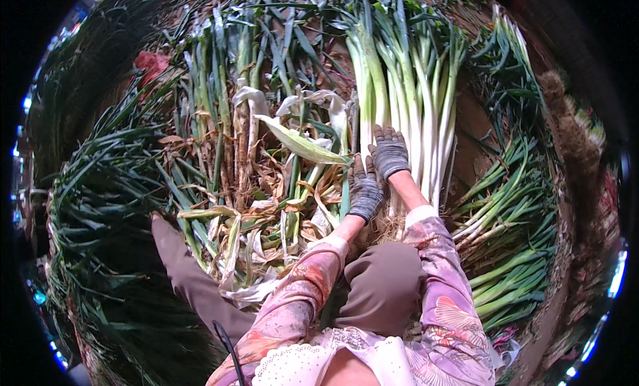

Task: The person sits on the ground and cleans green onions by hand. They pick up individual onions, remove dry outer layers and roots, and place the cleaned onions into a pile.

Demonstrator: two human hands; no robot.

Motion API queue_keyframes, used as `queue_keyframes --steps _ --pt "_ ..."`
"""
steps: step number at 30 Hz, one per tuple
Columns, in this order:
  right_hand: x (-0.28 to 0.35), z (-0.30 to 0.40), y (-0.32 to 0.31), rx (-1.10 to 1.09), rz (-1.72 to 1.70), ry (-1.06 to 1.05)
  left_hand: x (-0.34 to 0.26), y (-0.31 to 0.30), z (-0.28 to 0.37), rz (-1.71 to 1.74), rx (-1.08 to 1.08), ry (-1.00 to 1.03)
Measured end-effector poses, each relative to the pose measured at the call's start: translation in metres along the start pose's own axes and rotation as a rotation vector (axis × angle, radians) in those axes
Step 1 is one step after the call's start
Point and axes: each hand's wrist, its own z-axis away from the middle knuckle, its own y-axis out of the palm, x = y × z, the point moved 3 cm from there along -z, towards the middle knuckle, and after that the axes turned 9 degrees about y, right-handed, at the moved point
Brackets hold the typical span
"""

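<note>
Peeled white-stemmed leeks or large green onions (416, 111) lie side by side before me, green leaves away from me, roots near my knee. My right hand (390, 150), in a grey knit glove with darker fingers, rests on the left stems of this row. Just to its left, my left hand (366, 190), gloved alike, lies along the row's left edge, fingers pointing away from me. Its palm side is hidden, and I cannot tell whether it grips a stem. A loose pale-green outer leaf (304, 143) reaches to its fingertips.
Stripped leaves and dry husks (264, 226) are heaped to the left of my hands. Unpeeled stalks with brown skins (242, 136) stand beyond them. A large mass of green-leaved stalks (110, 186) curves along the left, with more bundles (509, 196) at the right. A red scrap (151, 65) lies back left.
</note>
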Motion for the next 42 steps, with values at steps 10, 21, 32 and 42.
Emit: queue_keyframes --steps 10,21,32,42 --pt "-0.028 -0.047 -0.053 -0.133 0.056 0.256 -0.024 -0.029 0.016 0.088 -0.071 -0.061" --pt "-0.019 -0.135 -0.002 -0.092 -0.378 0.545 -0.014 -0.02 0.021 0.267 -0.147 -0.053" --pt "-0.008 -0.118 -0.016 -0.216 -0.062 0.465 -0.026 -0.032 0.006 0.111 -0.095 -0.078" --pt "-0.051 -0.167 -0.01 -0.343 0.252 0.387 -0.024 -0.036 -0.06 -0.009 0.051 -0.198"
